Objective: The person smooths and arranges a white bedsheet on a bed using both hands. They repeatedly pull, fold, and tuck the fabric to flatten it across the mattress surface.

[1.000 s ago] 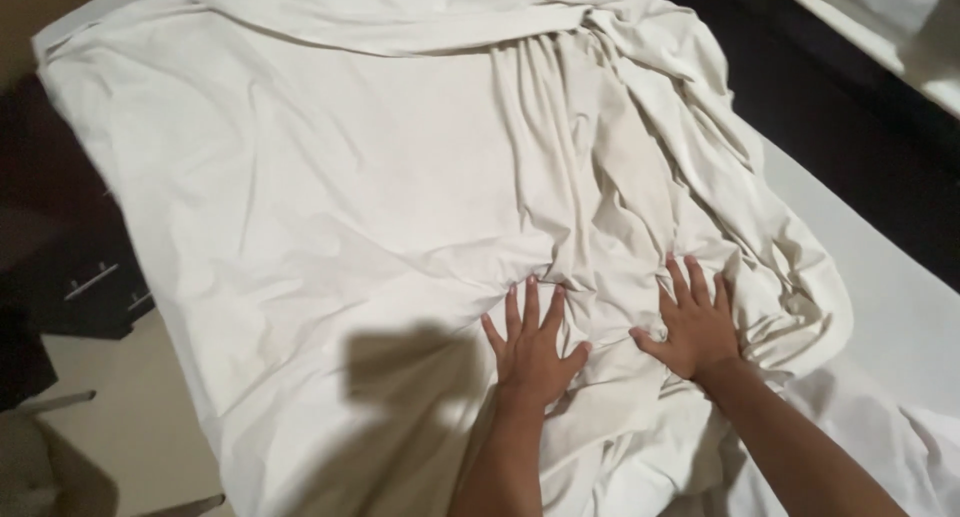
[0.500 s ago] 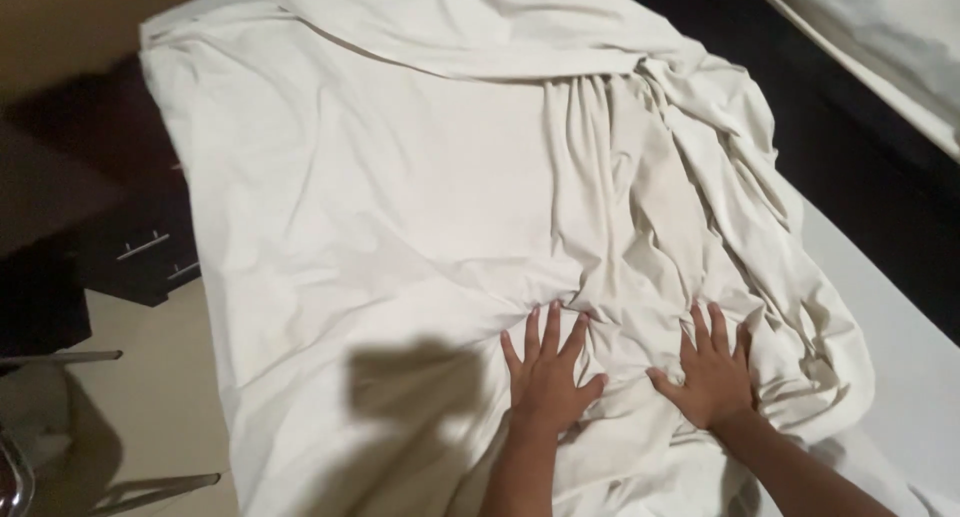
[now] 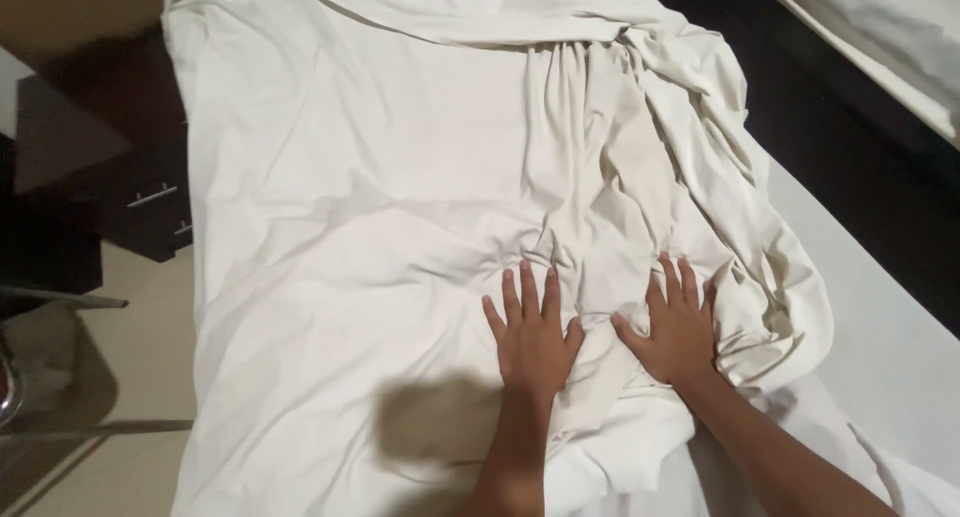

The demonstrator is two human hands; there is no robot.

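Left hand and right hand lie flat, fingers spread, gripping nothing, on the rumpled white sheet near the bed's near edge. Best sweep outward, evenly, toward the right-side bunching.

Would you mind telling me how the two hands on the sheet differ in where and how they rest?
The left hand lies on a fairly smooth stretch of the white sheet, while the right hand sits by the bunched, heavily creased folds. The left hand points straight up the bed; the right hand angles slightly leftward, its forearm coming in from the lower right. Both are flat, palms down, fingers spread, gripping nothing.
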